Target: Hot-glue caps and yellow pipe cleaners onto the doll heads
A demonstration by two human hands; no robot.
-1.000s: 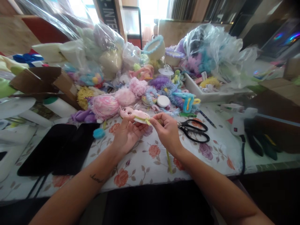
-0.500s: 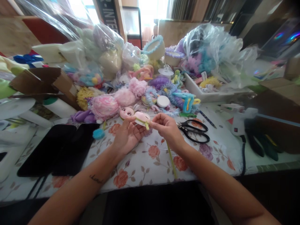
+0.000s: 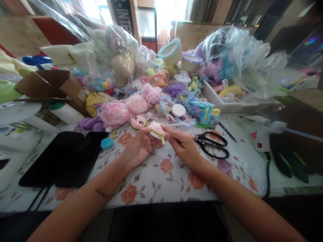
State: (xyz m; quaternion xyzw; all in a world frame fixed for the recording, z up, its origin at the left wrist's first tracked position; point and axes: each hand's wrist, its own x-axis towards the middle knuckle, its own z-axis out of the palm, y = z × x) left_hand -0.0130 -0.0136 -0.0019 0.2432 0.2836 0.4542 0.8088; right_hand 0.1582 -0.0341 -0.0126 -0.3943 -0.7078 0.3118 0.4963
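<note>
A small pale pink piece with a green ribbon edge (image 3: 157, 129) is pinched at its left side by my left hand (image 3: 137, 148), palm up. My right hand (image 3: 183, 143) grips the same piece at its right end, where a short green ribbon end (image 3: 163, 139) hangs down. A round doll face with a green rim (image 3: 138, 122) lies just beyond my left thumb. Black-handled scissors (image 3: 214, 144) rest on the flowered cloth right of my right hand.
Yarn balls and plush pieces (image 3: 114, 113) are heaped behind my hands. Two black tablets or panels (image 3: 50, 158) and a blue pompom (image 3: 107, 143) lie left. A glue gun (image 3: 264, 134), a white tray (image 3: 227, 106) and a cardboard box (image 3: 50, 87) stand around.
The pink piece has turned, and my right fingers have moved onto its upper right end. The long green ribbon that hung below my right hand no longer shows. The view has shifted slightly.
</note>
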